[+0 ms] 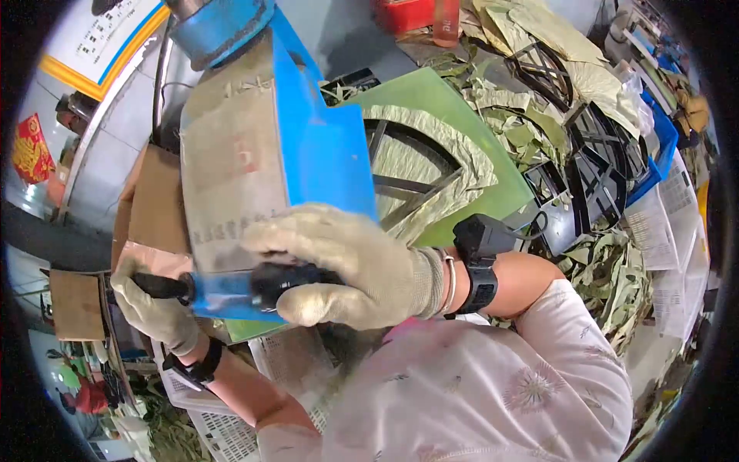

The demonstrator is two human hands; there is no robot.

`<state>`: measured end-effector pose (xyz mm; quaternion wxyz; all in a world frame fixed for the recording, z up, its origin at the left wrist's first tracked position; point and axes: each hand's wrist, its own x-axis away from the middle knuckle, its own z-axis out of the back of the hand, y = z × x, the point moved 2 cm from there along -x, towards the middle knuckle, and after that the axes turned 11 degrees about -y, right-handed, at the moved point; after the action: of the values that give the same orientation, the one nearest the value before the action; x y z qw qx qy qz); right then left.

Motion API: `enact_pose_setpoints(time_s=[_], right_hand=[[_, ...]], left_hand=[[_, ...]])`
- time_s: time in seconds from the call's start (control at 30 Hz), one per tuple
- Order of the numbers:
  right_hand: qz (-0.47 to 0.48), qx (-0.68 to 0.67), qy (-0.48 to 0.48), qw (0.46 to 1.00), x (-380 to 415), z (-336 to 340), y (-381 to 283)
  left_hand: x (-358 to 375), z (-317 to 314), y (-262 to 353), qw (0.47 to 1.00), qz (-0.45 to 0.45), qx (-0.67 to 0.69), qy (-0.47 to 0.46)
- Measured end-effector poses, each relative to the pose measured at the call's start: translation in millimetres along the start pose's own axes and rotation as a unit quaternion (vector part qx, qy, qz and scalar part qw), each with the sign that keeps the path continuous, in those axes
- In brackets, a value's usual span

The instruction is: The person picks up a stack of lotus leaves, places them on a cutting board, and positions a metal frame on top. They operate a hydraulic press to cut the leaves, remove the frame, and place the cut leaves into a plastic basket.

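A blue and grey press machine stands in front of me, with a round blue part at its top. Across its near side runs a blue bar with black knobs at its ends. My left hand, in a pale glove, is closed round the left black knob. The gloved right hand wraps round the other black knob. Beside the machine, a green board bears a pale crinkled leaf sheet and a black curved cutting frame.
Dried leaves and black frames are heaped at the right, near a blue crate. A cardboard box stands left of the machine. White perforated baskets are below. A red container is at the top. A distant person shows at lower left.
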<state>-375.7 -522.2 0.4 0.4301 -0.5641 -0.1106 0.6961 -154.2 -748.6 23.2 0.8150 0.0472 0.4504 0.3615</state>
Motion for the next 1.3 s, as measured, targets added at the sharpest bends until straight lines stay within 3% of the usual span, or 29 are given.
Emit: enact_pose_setpoints(time_s=[0.03, 0.07, 0.1, 0.13, 0.2, 0.27, 0.33, 0.4, 0.47, 0.5, 0.57, 0.67, 0.7, 0.83, 0.93, 0.97, 1.07, 1.13, 1.17, 1.2, 1.3], right_hand=[[0.003, 0.004, 0.003, 1.0, -1, 5, -5], [-0.065, -0.104, -0.01, 0.992, 0, 11, -7], [-0.133, -0.211, -0.022, 0.968, 3, 15, -7], [-0.127, -0.228, 0.026, 0.965, 9, 20, 0], [-0.166, -0.183, 0.033, 0.968, 18, 49, -5], [-0.183, -0.221, 0.062, 0.956, 26, 61, -8], [-0.189, -0.154, 0.111, 0.963, 31, 76, -8], [-0.174, -0.134, 0.141, 0.965, 33, 86, -10], [-0.174, -0.094, 0.123, 0.973, 37, 96, -7], [-0.15, -0.06, 0.158, 0.974, 42, 99, 2], [-0.171, -0.086, 0.154, 0.969, 49, 108, 7], [-0.158, -0.017, 0.142, 0.977, 57, 120, 16], [-0.151, -0.019, 0.142, 0.978, 58, 121, 19], [-0.163, -0.076, 0.17, 0.969, 63, 121, 28], [-0.15, -0.062, 0.172, 0.972, 69, 122, 34], [-0.157, -0.075, 0.173, 0.969, 71, 121, 37], [-0.154, -0.098, 0.163, 0.97, 73, 118, 42], [-0.142, -0.106, 0.155, 0.972, 76, 117, 46], [-0.147, -0.106, 0.161, 0.97, 79, 119, 50], [-0.152, -0.105, 0.169, 0.968, 78, 118, 50], [-0.141, -0.097, 0.187, 0.967, 74, 114, 41]], left_hand=[[2, -8, -2, 0.986, 0.029, 0.156, 0.049], [6, -10, 4, 0.986, 0.026, 0.16, 0.051], [15, -10, 14, 0.997, -0.03, 0.068, 0.034], [24, -12, 25, 0.996, -0.085, -0.025, 0.017], [38, -16, 55, 0.991, -0.135, -0.027, 0.001], [49, -24, 68, 0.993, -0.084, 0.076, 0.029], [54, -27, 75, 0.989, -0.073, 0.124, 0.039], [61, -28, 88, 0.988, -0.143, 0.06, 0.004], [66, -32, 81, 0.983, -0.161, 0.086, 0.002], [65, -36, 88, 0.971, -0.235, -0.005, 0.037], [69, -38, 101, 0.962, -0.253, -0.077, 0.063], [75, -44, 119, 0.977, -0.203, -0.051, 0.039], [78, -45, 125, 0.985, -0.167, -0.023, 0.023], [83, -52, 121, 0.98, -0.166, 0.11, 0.023], [89, -52, 126, 0.986, -0.102, 0.131, -0.002], [92, -53, 128, 0.977, -0.023, 0.212, 0.0], [100, -61, 123, 0.93, 0.08, 0.359, -0.003], [106, -69, 106, 0.944, 0.035, 0.329, -0.012], [110, -68, 110, 0.887, 0.108, 0.449, -0.01], [106, -71, 109, 0.9, 0.068, 0.43, 0.022], [103, -66, 116, 0.882, 0.071, 0.466, 0.017]])
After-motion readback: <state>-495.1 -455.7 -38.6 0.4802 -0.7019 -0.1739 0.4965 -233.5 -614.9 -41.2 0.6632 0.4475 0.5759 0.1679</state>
